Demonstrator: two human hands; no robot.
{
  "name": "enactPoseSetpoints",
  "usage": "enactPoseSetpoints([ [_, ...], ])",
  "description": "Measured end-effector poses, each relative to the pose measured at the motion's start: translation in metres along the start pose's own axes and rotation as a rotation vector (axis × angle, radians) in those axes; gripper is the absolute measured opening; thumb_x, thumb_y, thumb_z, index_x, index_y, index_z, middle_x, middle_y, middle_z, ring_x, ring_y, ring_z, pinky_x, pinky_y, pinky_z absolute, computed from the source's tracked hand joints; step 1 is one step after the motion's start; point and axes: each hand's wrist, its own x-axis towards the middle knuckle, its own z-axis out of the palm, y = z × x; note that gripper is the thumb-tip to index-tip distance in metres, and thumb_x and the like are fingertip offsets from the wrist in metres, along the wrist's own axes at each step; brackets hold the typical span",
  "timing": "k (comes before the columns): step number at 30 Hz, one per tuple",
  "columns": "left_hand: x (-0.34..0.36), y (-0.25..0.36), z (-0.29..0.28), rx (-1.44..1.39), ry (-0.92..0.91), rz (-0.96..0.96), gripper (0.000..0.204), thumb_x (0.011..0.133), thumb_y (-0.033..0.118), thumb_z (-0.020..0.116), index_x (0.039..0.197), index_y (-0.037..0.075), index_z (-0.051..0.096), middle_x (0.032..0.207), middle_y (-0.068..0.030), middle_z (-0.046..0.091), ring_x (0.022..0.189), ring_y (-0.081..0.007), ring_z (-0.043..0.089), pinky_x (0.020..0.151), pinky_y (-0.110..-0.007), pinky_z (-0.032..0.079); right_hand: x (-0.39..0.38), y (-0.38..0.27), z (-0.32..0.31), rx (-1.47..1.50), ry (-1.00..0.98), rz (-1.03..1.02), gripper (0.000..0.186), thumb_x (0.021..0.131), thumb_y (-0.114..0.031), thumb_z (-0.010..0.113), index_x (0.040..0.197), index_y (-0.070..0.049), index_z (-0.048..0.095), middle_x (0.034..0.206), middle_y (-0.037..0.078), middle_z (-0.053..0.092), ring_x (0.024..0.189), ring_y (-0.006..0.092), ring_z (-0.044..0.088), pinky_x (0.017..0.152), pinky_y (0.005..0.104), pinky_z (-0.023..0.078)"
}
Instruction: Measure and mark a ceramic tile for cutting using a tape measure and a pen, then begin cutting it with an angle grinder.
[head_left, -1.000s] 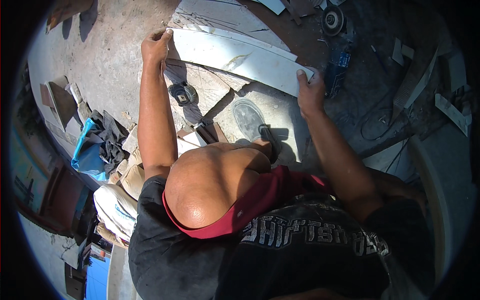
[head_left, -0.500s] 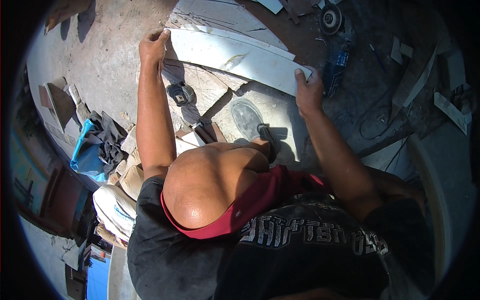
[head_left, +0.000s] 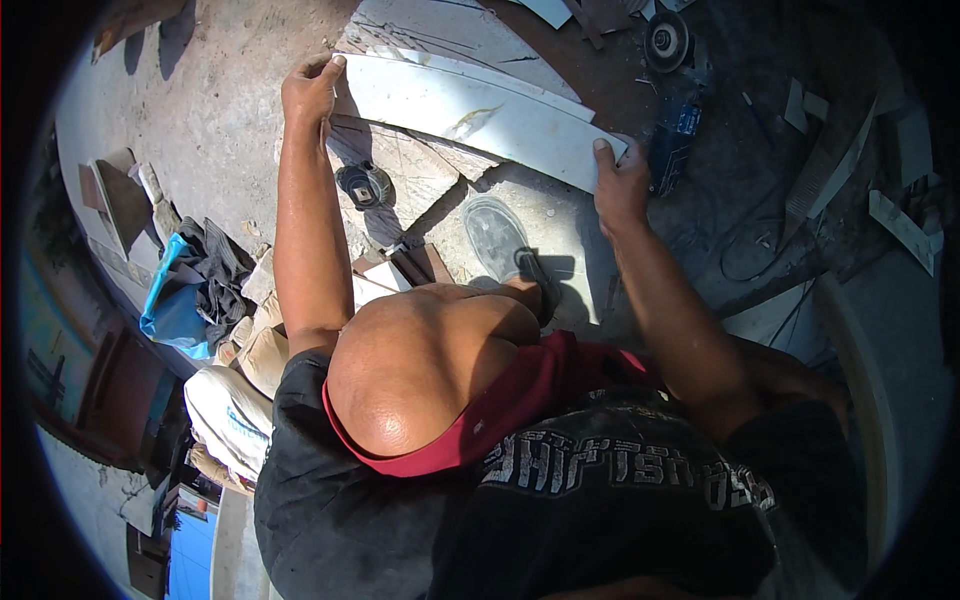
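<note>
Spreading across the scene, dusty ground lies under everything, lit on the left and shaded on the right. On it rests a broad pale slab, its upper part crossed by dark scored lines; more of it, or perhaps another piece, shows lower down. Over this is the long white strip, its right end reaching past the slab (a narrower white edge runs along its far side, and I cannot tell whether that is a separate piece). Next in size, a blue angle grinder lies just beyond the strip's right end, out of the grip. The left hand pinches the strip's left end, thumb on top; the right hand clasps the opposite end likewise, with the undersides hidden. Smallest is a round black item near the strip's lower side.

As for progress, I judge that the strip is secured at both ends, but it is not yet laid apart from the slab. Whether its edges are finished, or it bears any weight on the slab, cannot be told.
</note>
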Motion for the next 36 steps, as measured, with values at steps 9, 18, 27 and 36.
enactPoseSetpoints([
  [9, 0.0031, -0.0037, -0.0004, -0.024, -0.010, 0.014, 0.032, 0.083, 0.014, 0.078, 0.109, -0.002, 0.070, 0.103, -0.0133, 0.072, 0.094, -0.0209, 0.066, 0.086, -0.031, 0.050, 0.0013, 0.0008, -0.0009, -0.031, -0.012, -0.001, 0.033, 0.095, -0.019, 0.064, 0.118, 0.005, 0.058, 0.108, 0.014, 0.065, 0.097, 0.0198, 0.060, 0.088, 0.0325, 0.047],
  [18, 0.0021, -0.0015, -0.0005, -0.007, -0.007, 0.009, 0.031, 0.083, 0.014, 0.078, 0.109, -0.002, 0.071, 0.102, -0.0133, 0.072, 0.094, -0.0210, 0.066, 0.086, -0.031, 0.050, 0.0007, 0.0026, 0.0006, -0.017, 0.019, -0.007, 0.033, 0.091, -0.019, 0.067, 0.113, 0.004, 0.060, 0.107, 0.021, 0.065, 0.097, 0.0298, 0.064, 0.087, 0.0379, 0.049],
  [27, 0.0029, -0.0023, 0.0002, -0.022, -0.005, 0.025, 0.032, 0.083, 0.013, 0.078, 0.109, -0.004, 0.070, 0.103, -0.0146, 0.072, 0.094, -0.0213, 0.067, 0.086, -0.031, 0.050, 0.0014, 0.0025, 0.0004, -0.004, 0.012, 0.007, 0.033, 0.091, -0.019, 0.066, 0.113, 0.005, 0.060, 0.108, 0.021, 0.064, 0.098, 0.0305, 0.064, 0.088, 0.0382, 0.049],
  [36, -0.0003, 0.0001, -0.0001, -0.019, -0.007, 0.029, 0.032, 0.083, 0.012, 0.078, 0.109, -0.005, 0.070, 0.102, -0.0144, 0.072, 0.093, -0.0207, 0.067, 0.085, -0.030, 0.051, -0.0026, -0.0060, -0.0022, -0.029, -0.018, 0.007, 0.034, 0.096, -0.020, 0.064, 0.119, 0.005, 0.057, 0.108, 0.015, 0.065, 0.097, 0.0205, 0.061, 0.087, 0.0329, 0.048],
])
